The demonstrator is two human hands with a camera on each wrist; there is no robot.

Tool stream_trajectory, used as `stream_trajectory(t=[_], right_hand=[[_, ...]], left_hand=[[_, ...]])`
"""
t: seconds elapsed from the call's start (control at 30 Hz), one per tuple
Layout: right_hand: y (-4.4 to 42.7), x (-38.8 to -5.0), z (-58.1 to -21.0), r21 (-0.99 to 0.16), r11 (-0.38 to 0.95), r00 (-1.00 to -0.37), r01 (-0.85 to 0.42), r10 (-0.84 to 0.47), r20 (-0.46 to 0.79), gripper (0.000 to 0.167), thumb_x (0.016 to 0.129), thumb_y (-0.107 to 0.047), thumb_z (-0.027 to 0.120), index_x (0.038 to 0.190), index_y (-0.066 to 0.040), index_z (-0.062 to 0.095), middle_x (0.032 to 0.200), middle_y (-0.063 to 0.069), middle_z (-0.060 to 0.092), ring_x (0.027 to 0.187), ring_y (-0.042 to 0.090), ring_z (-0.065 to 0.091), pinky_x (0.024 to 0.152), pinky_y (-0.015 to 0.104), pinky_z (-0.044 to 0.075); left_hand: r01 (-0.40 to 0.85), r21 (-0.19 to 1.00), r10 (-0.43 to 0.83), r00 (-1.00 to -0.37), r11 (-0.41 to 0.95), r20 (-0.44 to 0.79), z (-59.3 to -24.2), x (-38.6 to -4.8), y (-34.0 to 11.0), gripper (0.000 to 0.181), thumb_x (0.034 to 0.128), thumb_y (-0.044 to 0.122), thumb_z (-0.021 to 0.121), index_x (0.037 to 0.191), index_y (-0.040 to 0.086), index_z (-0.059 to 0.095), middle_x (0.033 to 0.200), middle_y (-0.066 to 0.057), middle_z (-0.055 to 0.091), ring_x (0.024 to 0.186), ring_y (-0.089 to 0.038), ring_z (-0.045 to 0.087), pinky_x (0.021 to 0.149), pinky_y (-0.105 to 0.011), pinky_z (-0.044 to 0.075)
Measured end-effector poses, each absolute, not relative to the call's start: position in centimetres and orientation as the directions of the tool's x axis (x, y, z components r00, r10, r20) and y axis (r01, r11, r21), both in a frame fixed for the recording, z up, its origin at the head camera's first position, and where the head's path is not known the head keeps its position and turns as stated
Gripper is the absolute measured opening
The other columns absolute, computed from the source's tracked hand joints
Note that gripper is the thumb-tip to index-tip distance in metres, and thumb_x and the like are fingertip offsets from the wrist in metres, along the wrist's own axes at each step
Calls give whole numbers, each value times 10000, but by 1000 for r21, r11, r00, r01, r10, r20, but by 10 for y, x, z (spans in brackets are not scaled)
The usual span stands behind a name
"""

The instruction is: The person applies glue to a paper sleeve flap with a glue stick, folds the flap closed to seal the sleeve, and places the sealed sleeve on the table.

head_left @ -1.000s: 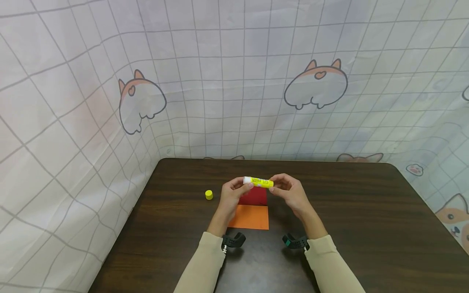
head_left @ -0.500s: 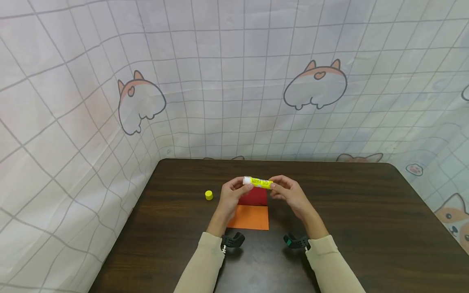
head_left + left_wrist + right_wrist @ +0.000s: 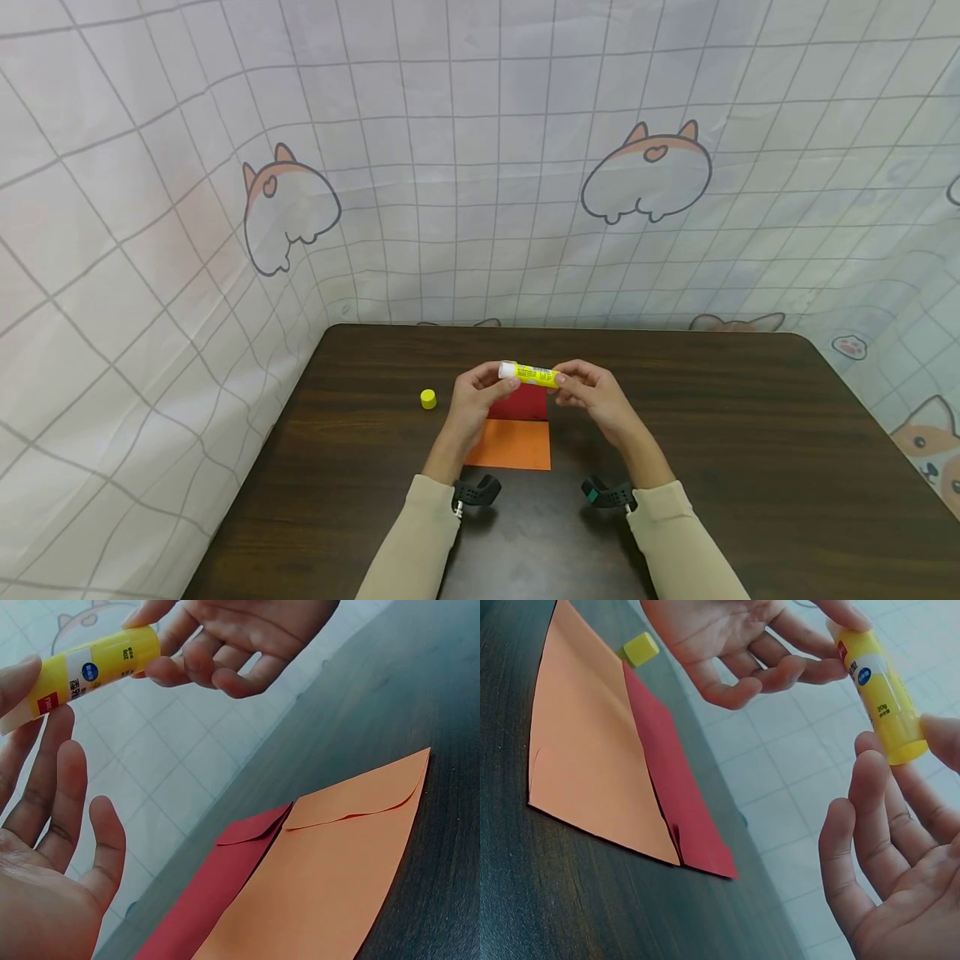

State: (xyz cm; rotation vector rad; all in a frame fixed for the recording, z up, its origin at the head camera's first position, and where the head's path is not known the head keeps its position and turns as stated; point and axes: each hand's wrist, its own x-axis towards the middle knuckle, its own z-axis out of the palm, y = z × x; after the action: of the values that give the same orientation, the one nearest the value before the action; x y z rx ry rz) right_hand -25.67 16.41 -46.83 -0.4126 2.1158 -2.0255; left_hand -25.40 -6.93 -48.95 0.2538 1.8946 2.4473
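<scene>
A yellow glue stick (image 3: pixel 534 375) with a white end is held up nearly level, between both hands, above two paper envelopes. My left hand (image 3: pixel 471 402) pinches its white end between thumb and fingers. At the yellow base, my right hand (image 3: pixel 606 403) pinches with thumb and fingertips, as the right wrist view shows the glue stick (image 3: pixel 885 705) close up. The remaining fingers of both hands are loosely bent. Below lie a red envelope (image 3: pixel 522 406), partly hidden by the stick and left hand, and an orange envelope (image 3: pixel 513 445) nearer me.
A yellow cap (image 3: pixel 428 399) stands on the dark wooden table (image 3: pixel 337 467), left of my left hand. In the left wrist view, the orange envelope (image 3: pixel 315 877) has its flap edge slightly raised. A white grid-patterned curtain (image 3: pixel 480 167) hangs behind the table.
My right thumb and fingers have shifted round the glue stick's base, the thumb now further over it. The stick tilts slightly, its right end lower. My left hand stays nearly still.
</scene>
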Motion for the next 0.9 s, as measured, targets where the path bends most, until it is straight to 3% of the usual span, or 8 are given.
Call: stream_trajectory(t=[0.17,0.4,0.63,0.9], right_hand=[[165,-257,-469,-994,44,-948,-99,-308,81,317,1007,-178,661,1234,36,608,1007,102,696,840,185,682,848,334,604],[165,-257,-471,-984,51,-937,-172,-316,147,343,983,-140,691,1258,43,602,1017,-17,677,874,163,685,837,305,596],[165,-256,-472,-973,37,-929,-227,-307,205,340,940,-84,733,1234,44,621,1031,20,696,865,132,665,823,256,589],[164,-256,-472,-966,64,-938,-252,-264,227,327,901,-66,773,1191,17,647,981,85,690,793,152,605,726,271,533]], left_hand=[[71,967,122,-987,-243,103,-489,-254,-69,301,920,128,761,1195,19,705,1003,33,727,919,-132,656,873,-303,564],[73,970,107,-989,-234,100,-489,-254,-69,298,924,140,762,1183,7,699,992,29,732,897,-133,685,868,-304,581],[76,972,86,-992,-224,97,-490,-255,-68,306,924,167,767,1172,2,699,990,28,731,895,-145,690,927,-383,584],[72,976,52,-995,-204,84,-491,-256,-66,322,919,179,775,1171,-7,701,961,31,733,881,-190,683,888,-376,578]])
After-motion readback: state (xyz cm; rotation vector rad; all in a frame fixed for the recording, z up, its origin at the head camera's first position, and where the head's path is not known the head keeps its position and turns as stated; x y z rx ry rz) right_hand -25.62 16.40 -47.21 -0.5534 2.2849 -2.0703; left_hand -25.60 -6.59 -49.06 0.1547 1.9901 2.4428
